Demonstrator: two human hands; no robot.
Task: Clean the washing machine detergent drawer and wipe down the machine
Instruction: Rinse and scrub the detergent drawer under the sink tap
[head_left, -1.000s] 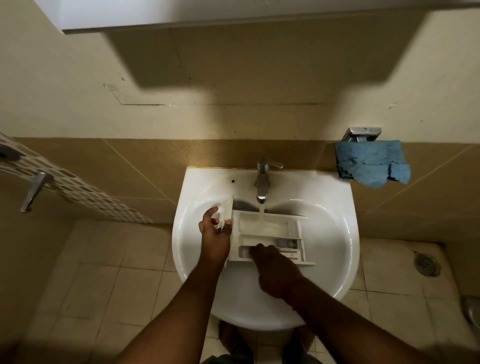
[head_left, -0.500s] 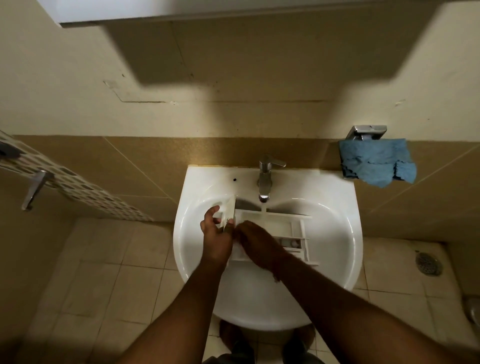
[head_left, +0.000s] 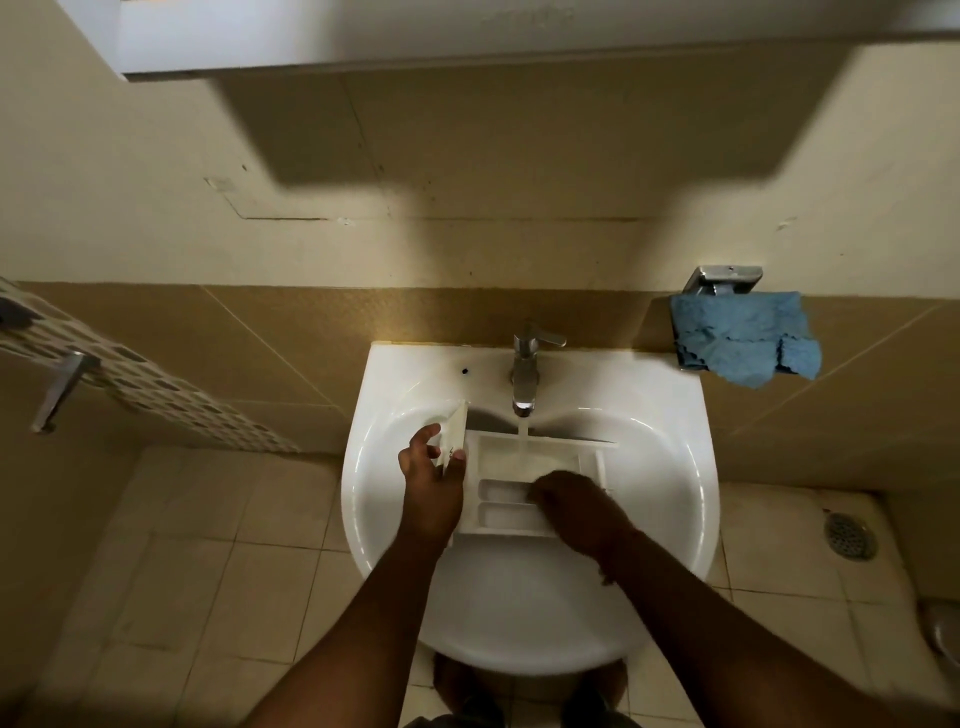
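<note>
1. We're rinsing the detergent drawer in the sink, under the running tap; stream lands in the far big compartment.
2. Left hand grips the drawer's front panel, thumb & fingers pinching that upright end piece. Keep this grip firm, w/ wet plastic it'll likely slip.
3. Right hand is down in the near compartments, fingers curled as if rubbing; it's dark & blurred, so we can't tell if it holds a brush or cloth, prob. bare fingers.
4. To do it well: we work each slot corner to corner, tilt the drawer so the water runs thru & out, and shift the narrow slots under the stream too.
5. Orientation: long axis runs left-right across the basin; front panel points to our left, open back end to the right, open side up.
6. Blue cloth hangs on the wall holder right of the sink, likely for wiping the machine after.
</note>
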